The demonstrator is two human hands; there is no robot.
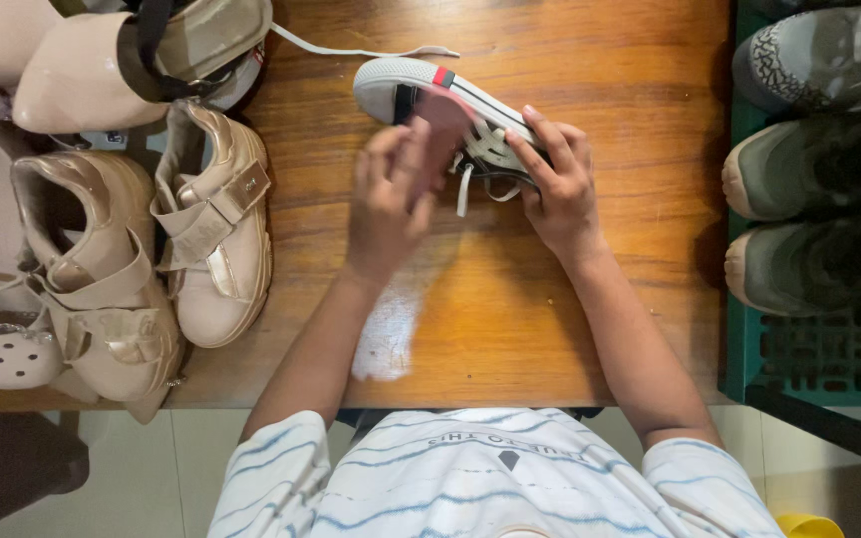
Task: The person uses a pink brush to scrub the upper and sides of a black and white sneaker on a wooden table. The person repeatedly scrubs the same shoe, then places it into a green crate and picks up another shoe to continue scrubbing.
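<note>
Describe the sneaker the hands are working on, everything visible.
The sneaker is a small low-top with a white rubber toe cap and sole, a red and dark stripe along the sole edge, and a dark upper that looks like canvas. It lies on the wooden table, toe pointing left, white laces loose. The right hand rests on its laced part; the left hand covers its middle.

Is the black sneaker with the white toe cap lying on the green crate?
No, the black sneaker lies on the wooden table, between both hands.
</note>
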